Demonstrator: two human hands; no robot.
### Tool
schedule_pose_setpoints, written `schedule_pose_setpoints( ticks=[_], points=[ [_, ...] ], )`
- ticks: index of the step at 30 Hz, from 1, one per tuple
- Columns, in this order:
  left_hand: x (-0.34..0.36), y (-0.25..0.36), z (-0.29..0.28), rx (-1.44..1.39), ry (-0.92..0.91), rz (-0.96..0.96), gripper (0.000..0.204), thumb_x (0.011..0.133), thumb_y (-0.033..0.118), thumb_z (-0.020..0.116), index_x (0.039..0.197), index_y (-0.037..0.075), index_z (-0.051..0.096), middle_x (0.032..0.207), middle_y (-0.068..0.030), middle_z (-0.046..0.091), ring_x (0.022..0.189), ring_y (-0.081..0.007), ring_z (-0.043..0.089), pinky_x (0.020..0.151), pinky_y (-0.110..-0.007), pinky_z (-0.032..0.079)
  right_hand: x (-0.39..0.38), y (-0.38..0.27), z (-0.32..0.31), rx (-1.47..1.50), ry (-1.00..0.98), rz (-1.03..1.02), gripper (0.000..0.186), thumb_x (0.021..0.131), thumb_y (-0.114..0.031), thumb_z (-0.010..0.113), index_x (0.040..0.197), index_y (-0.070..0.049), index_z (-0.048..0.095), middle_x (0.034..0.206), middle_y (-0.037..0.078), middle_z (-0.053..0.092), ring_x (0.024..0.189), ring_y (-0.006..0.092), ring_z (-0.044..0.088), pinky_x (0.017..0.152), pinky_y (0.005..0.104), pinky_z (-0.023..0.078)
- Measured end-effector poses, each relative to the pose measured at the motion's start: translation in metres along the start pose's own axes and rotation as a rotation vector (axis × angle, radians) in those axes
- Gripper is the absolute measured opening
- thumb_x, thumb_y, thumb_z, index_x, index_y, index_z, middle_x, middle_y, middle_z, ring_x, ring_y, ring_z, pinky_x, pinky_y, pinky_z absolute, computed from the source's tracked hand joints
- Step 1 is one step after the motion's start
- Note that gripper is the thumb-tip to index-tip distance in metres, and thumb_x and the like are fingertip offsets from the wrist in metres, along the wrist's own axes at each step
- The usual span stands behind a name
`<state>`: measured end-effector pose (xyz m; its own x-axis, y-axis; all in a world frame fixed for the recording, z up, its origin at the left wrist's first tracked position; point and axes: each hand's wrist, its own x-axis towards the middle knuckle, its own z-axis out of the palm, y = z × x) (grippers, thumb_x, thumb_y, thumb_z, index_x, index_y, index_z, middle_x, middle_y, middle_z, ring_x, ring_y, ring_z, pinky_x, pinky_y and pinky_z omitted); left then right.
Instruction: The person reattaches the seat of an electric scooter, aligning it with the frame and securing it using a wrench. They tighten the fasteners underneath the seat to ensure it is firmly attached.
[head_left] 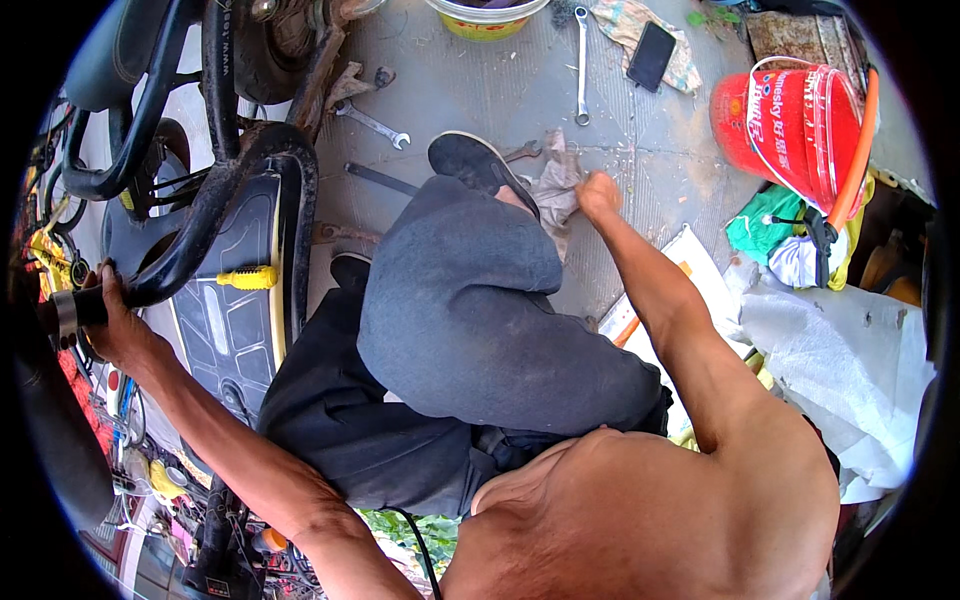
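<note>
right hand [599, 196]: fingers curled together, apparently clamped on the edge of a grey rag [556, 190]. rag: on the floor at 9 o'clock from the knuckles, long axis roughly 12 to 6; right hand much the nearer. dark shoe [470, 160]: between 9 and 10, close by the rag, obstructing that side. rusty wrench [523, 152]: at 10, near the rag. long wrench [582, 70]: at 12. phone [651, 56]: at 1. red bucket [790, 135]: between 2 and 3. left hand [125, 330]: between 8 and 9, well apart, closed round a black tube [175, 275].
</note>
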<state>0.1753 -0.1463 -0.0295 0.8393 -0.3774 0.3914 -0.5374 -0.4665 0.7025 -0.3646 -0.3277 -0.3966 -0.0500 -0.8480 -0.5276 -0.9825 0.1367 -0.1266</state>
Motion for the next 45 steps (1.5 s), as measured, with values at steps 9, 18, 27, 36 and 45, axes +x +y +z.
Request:
schedule_pose_setpoints(
  ticks=[9, 18, 27, 36, 45],
  points=[
    [0.001, 0.002, 0.006, -0.023, 0.003, 0.001, 0.030, 0.087, 0.011, 0.070, 0.112, -0.005, 0.064, 0.107, -0.0103, 0.065, 0.097, -0.0179, 0.062, 0.090, -0.031, 0.048, -0.013, 0.045, 0.025, 0.019, -0.124, 0.029, 0.030, 0.076, -0.025, 0.061, 0.090, 0.000, 0.070, 0.090, 0.023, 0.069, 0.090, 0.0385, 0.067, 0.081, 0.0466, 0.052],
    [0.006, -0.010, -0.004, -0.100, -0.038, -0.064, 0.032, 0.085, 0.014, 0.072, 0.112, -0.002, 0.063, 0.100, -0.0082, 0.067, 0.093, -0.0155, 0.062, 0.087, -0.028, 0.048, -0.009, 0.014, 0.022, -0.006, -0.282, -0.208, 0.036, 0.079, -0.030, 0.060, 0.094, 0.001, 0.069, 0.097, 0.026, 0.068, 0.095, 0.0411, 0.065, 0.084, 0.0477, 0.050],
    [-0.013, 0.026, -0.009, -0.168, -0.067, 0.059, 0.035, 0.094, 0.014, 0.058, 0.123, -0.005, 0.053, 0.117, -0.0187, 0.064, 0.110, -0.0259, 0.061, 0.099, -0.038, 0.047, 0.012, -0.004, 0.039, 0.110, -0.206, -0.277, 0.037, 0.082, -0.031, 0.063, 0.104, -0.002, 0.070, 0.100, 0.025, 0.068, 0.097, 0.0392, 0.066, 0.086, 0.0443, 0.050],
    [-0.012, 0.016, -0.004, -0.144, -0.069, 0.031, 0.041, 0.099, 0.030, 0.054, 0.123, -0.003, 0.048, 0.111, -0.0183, 0.066, 0.108, -0.0229, 0.060, 0.102, -0.036, 0.042, 0.016, -0.037, 0.033, 0.185, -0.228, -0.226, 0.039, 0.086, -0.033, 0.056, 0.105, -0.002, 0.070, 0.101, 0.023, 0.069, 0.099, 0.0379, 0.065, 0.087, 0.0429, 0.048],
    [-0.009, 0.010, -0.006, -0.116, -0.073, 0.054, 0.055, 0.099, 0.046, 0.051, 0.123, -0.004, 0.048, 0.111, -0.0195, 0.065, 0.110, -0.0262, 0.061, 0.099, -0.037, 0.045, 0.036, -0.042, 0.046, 0.194, -0.214, -0.260, 0.046, 0.091, -0.042, 0.059, 0.095, 0.003, 0.068, 0.087, 0.025, 0.067, 0.085, 0.0396, 0.064, 0.080, 0.0431, 0.047]
  ],
)
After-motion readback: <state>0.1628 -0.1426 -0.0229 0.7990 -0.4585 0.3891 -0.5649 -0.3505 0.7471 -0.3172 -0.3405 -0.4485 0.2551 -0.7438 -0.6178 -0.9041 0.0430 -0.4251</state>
